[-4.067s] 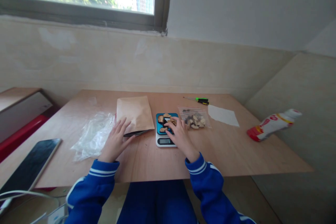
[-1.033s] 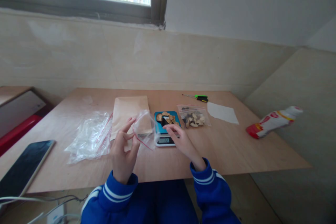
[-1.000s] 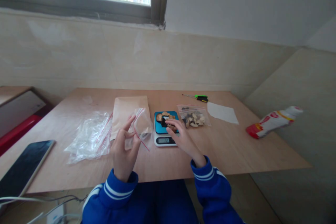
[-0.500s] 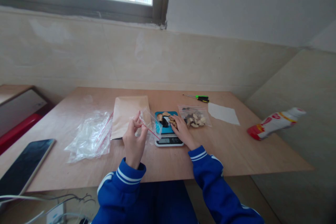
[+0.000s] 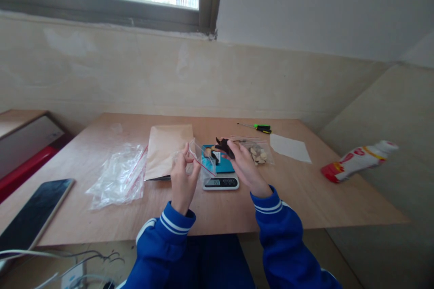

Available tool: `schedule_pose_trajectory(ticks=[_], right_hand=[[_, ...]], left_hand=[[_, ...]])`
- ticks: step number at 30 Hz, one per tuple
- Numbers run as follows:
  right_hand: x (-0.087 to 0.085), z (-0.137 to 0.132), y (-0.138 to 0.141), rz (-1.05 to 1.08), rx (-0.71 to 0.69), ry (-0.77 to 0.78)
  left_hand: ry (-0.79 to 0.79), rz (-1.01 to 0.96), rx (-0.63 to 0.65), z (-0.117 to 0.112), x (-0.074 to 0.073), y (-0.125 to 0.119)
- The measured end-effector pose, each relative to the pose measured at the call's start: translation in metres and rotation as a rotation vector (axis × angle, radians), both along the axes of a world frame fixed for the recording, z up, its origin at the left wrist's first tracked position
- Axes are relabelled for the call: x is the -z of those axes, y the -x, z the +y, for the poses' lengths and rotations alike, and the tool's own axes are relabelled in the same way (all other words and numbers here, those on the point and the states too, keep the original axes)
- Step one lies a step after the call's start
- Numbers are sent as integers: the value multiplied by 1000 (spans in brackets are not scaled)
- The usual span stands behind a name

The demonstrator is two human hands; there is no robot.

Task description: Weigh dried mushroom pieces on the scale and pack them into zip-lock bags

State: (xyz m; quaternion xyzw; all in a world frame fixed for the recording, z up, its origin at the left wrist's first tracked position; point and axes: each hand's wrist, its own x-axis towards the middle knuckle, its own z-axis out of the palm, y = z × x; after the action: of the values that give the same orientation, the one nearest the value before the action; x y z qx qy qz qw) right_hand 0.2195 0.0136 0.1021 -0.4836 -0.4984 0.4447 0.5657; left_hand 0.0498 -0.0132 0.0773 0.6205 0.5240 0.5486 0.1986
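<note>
My left hand [image 5: 185, 176] pinches a small clear zip bag [image 5: 206, 165] with a red seal line, held tilted in front of the scale. Closed around several dark brown dried pieces [image 5: 224, 146], perhaps dried mushroom, my right hand [image 5: 244, 167] hovers above the right part of the scale. The kitchen scale [image 5: 225, 168] has a blue plate and a lit display. A few more dried pieces [image 5: 210, 152] lie at the left of its plate, partly behind the clear bag. Behind my right hand rests a filled zip bag [image 5: 259, 152] of pale and dark dried slices.
Left of the scale lie a brown paper bag [image 5: 169, 144] and a pile of clear zip bags [image 5: 117, 176]. A phone [image 5: 34, 210] is near the left edge. Two screwdrivers [image 5: 261, 127], white paper [image 5: 290, 147] and a red-white bottle [image 5: 357, 161] are at the right.
My right hand has lifted dried pieces off the scale plate, leaving fewer there. My left hand with the clear bag has shifted slightly right, in front of the plate.
</note>
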Motion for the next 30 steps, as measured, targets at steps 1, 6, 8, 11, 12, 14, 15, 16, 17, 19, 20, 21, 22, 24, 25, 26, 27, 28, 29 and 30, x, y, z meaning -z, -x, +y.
schedule_pose_trajectory(ticks=[1, 6, 8, 11, 12, 14, 15, 16, 17, 19, 20, 21, 22, 24, 25, 26, 27, 28, 29, 30], right_hand=[[-9, -3, 5, 35, -103, 62], [-29, -6, 24, -437, -172, 182], [-32, -6, 34, -617, -127, 149], [-38, -8, 44, -601, -218, 21], [-40, -7, 44, -575, -219, -69], [-39, -3, 38, -563, -124, -280], [-35, 2, 32, -576, -57, -369], [-28, 8, 25, -603, -8, -431], [-18, 14, 17, -639, 14, -463], [9, 29, 2, -776, -72, -433], [24, 36, -4, -854, -153, -389], [38, 42, -8, -920, -223, -345], [50, 47, -11, -977, -273, -312], [68, 55, -13, -1050, -313, -284], [73, 57, -13, -1066, -310, -294], [75, 59, -12, -1069, -302, -315], [76, 60, -12, -1061, -294, -341], [75, 60, -12, -1047, -289, -366], [73, 59, -13, -1031, -286, -383], [71, 58, -13, -1018, -278, -390]], left_hand=[[-15, 22, -1, 0, 0, -1], [-167, 83, -4, -4, 1, -8], [-183, 64, 8, -6, 2, -11], [-162, -25, 16, -10, 4, -12], [-150, -64, 12, -11, 5, -12], [-126, -136, -9, -13, 6, -9], [-118, -168, -27, -14, 6, -6], [-113, -199, -47, -14, 6, -4], [-111, -229, -67, -15, 7, -2], [-109, -283, -89, -15, 8, 2], [-104, -306, -94, -14, 9, 4], [-96, -322, -96, -14, 9, 5], [-88, -332, -98, -14, 10, 5], [-72, -338, -106, -14, 10, 7], [-67, -337, -110, -14, 10, 7], [-63, -336, -111, -14, 10, 7], [-60, -334, -113, -14, 10, 7], [-57, -333, -117, -14, 10, 8], [-52, -333, -121, -14, 10, 8], [-46, -334, -124, -14, 10, 8]])
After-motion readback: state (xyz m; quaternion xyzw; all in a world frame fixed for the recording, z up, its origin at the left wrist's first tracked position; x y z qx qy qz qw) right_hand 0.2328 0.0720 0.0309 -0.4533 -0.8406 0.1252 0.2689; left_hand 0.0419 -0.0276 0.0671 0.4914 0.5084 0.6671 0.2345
